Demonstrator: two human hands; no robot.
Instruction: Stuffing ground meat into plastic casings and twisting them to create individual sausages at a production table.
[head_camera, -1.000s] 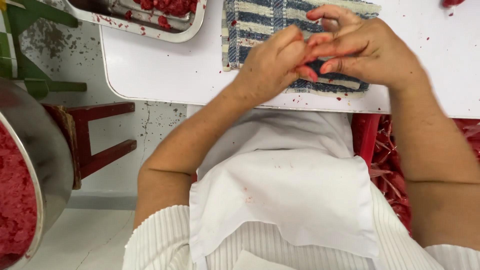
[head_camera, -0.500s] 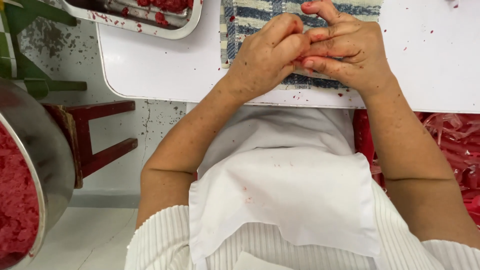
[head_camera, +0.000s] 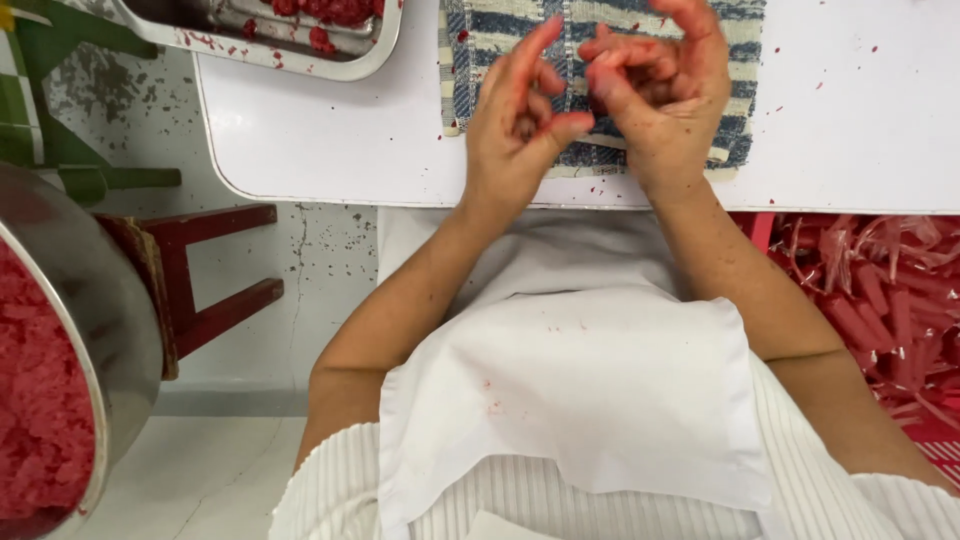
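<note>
The left hand (head_camera: 515, 135) and the right hand (head_camera: 665, 95) are raised just above the blue-and-cream striped woven cloth (head_camera: 480, 40), which lies on the white table with rounded corner (head_camera: 300, 140). Half a second ago the two hands were pressed together, fingers folded one over the other. Now they have come apart: the left hand has its fingers stretched upward and its thumb bent across the palm, the right hand has its fingers loosely curled, and only the fingertips are near each other. Both are stained red. I cannot tell whether something small is pinched between them.

At the far left stands a large round steel bowl (head_camera: 90, 320) filled with red minced material (head_camera: 35, 400). Beside it is a dark red wooden stool (head_camera: 215, 270). Above, on the table, lies a shallow metal tray (head_camera: 260, 45) with red pieces. A white cloth (head_camera: 570, 400) covers the lap. At the far right is a heap of red strips (head_camera: 880, 300).
</note>
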